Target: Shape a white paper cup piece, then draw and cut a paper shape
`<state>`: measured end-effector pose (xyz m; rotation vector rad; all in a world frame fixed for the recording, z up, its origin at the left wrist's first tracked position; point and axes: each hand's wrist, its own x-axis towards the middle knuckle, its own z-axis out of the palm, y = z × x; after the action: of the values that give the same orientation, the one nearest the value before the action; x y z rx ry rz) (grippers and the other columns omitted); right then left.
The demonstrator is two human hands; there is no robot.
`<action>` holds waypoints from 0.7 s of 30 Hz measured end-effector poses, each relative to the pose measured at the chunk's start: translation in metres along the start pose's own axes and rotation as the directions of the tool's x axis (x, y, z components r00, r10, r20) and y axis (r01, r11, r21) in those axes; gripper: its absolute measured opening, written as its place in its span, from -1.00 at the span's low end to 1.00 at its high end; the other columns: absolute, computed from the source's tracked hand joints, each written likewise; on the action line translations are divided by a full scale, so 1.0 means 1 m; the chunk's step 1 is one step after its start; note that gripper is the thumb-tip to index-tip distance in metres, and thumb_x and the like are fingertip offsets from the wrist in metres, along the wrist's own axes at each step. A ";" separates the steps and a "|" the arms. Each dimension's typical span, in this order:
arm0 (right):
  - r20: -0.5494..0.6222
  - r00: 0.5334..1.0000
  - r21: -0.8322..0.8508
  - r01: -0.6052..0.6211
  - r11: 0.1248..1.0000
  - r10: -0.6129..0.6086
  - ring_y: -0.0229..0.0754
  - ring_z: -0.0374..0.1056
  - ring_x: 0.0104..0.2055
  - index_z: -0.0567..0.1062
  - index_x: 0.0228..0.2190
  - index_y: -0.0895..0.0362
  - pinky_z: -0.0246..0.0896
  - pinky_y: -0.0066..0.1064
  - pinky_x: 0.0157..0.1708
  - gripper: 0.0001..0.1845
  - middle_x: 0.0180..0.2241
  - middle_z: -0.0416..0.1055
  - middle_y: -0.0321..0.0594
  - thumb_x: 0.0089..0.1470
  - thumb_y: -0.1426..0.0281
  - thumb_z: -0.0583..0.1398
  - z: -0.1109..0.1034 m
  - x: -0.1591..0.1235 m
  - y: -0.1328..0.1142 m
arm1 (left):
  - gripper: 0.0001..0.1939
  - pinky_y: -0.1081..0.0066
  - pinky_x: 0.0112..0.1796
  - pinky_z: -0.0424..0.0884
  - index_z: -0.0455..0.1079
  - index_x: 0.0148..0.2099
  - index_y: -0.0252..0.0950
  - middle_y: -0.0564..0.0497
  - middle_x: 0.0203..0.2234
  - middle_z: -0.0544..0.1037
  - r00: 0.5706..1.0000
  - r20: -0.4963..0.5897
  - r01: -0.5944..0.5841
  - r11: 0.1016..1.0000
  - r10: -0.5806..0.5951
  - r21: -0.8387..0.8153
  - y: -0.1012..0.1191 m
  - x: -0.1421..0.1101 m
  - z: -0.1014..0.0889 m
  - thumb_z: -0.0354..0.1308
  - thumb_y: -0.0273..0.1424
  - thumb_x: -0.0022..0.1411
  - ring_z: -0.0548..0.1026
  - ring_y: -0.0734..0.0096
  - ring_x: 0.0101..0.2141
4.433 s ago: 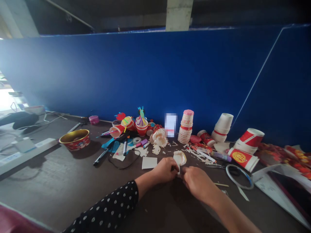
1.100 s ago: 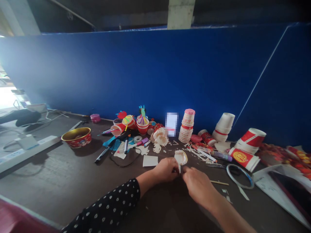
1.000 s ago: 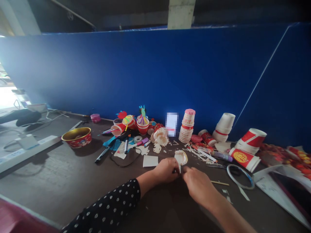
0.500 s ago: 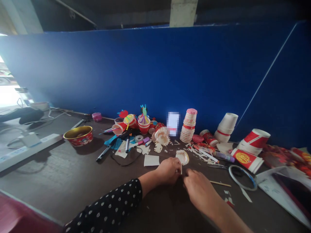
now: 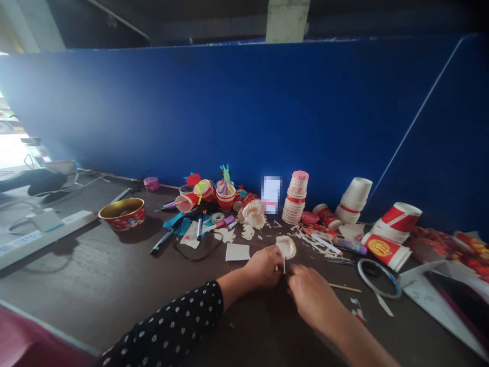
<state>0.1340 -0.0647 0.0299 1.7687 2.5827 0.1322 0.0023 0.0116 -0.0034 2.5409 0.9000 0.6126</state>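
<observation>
We've got a thin white strip (image 5: pixel 283 266) pinched in our left hand (image 5: pixel 265 267), toward the bench (image 5: pixel 114 275)'s near edge, beside the frilled paper piece (image 5: pixel 286 247). Our right hand (image 5: pixel 310 291)'s curled close by, can't tell around what. We'd pinch lightly so the strip doesn't crease, imo.

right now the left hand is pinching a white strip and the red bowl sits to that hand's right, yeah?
Wrong side: in the head view, the red bowl sits to the left of the left hand. That hand does pinch a white strip.
</observation>
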 end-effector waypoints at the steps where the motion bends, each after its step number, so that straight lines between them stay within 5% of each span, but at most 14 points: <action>1: 0.004 1.000 -0.004 -0.002 1.000 0.002 -0.14 0.35 -0.28 0.53 -0.41 0.21 0.09 -0.40 -0.30 -0.70 -0.34 0.45 -0.06 -0.02 0.63 0.02 0.000 0.000 0.000 | -0.88 0.47 -0.27 0.34 0.39 -0.51 -0.31 -0.02 -0.37 0.44 1.000 -0.006 -0.002 1.000 0.002 -0.003 0.000 0.000 0.000 0.08 -0.60 -0.10 0.39 0.38 -0.30; 14: -0.007 0.999 -0.020 0.038 0.999 -0.039 -0.14 0.32 -0.27 0.52 -0.41 0.20 0.08 -0.41 -0.31 -0.64 -0.32 0.43 -0.06 -0.08 0.69 -0.02 0.003 0.003 0.005 | -0.89 0.45 -0.27 0.33 0.44 -0.45 -0.32 -0.03 -0.41 0.45 0.999 -0.041 0.016 1.000 -0.016 -0.008 -0.009 0.001 0.004 0.10 -0.54 -0.06 0.40 0.37 -0.33; 21: -0.009 0.999 0.011 0.044 0.999 -0.044 -0.14 0.31 -0.24 0.51 -0.31 0.18 0.08 -0.41 -0.28 -0.60 -0.29 0.43 -0.09 -0.08 0.69 -0.02 0.000 0.004 0.006 | -0.68 0.51 -0.29 0.33 0.46 -0.41 -0.34 0.00 -0.46 0.49 0.991 -0.136 0.002 0.997 -0.013 -0.081 -0.018 0.004 0.006 -0.06 -0.69 -0.13 0.42 0.44 -0.37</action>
<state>0.1386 -0.0588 0.0302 1.7179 2.6316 0.1254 -0.0008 0.0262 -0.0155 2.4471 0.9102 0.8120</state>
